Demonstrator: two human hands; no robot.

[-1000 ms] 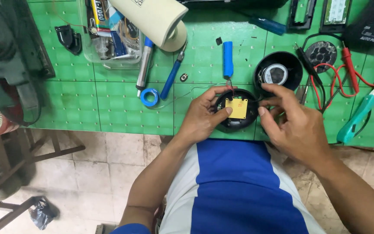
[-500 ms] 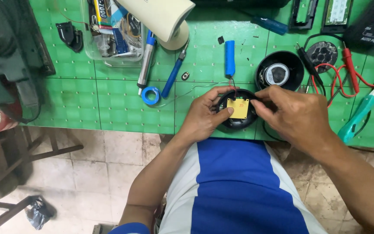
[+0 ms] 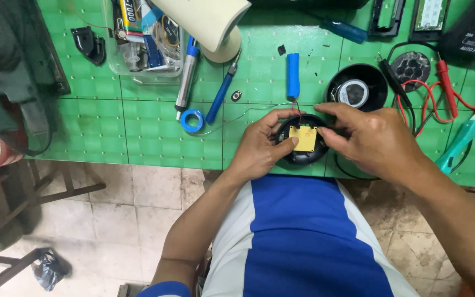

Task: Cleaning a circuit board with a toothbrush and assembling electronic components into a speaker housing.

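At the near edge of the green worktop, centre: one round black housing, open side up, with a small yellow circuit board seated in it.

Left hand: curled around the left side of the housing, thumb on the board's left edge, fingers over the far rim; narrow grip, holding the housing.

Right hand: fingers closed down on the right rim and the board's right edge, forefinger reaching to the far side where a thin red wire enters.

Beyond, just far of the housing: blue cylindrical cell, joined by the thin wires. Far right: second black round shell with a speaker driver; red and black test leads. Left of centre: roll of blue tape, blue-handled tool, grey pen-shaped tool, clear plastic box of parts. Far right edge: teal-handled tool.

Handling note, as a judgement: keep the housing pinned flat by the left hand while the right works the board; press on board edges only, not on components; leave slack in the thin wires so the solder joints are not strained; keep the loose cell from rolling.
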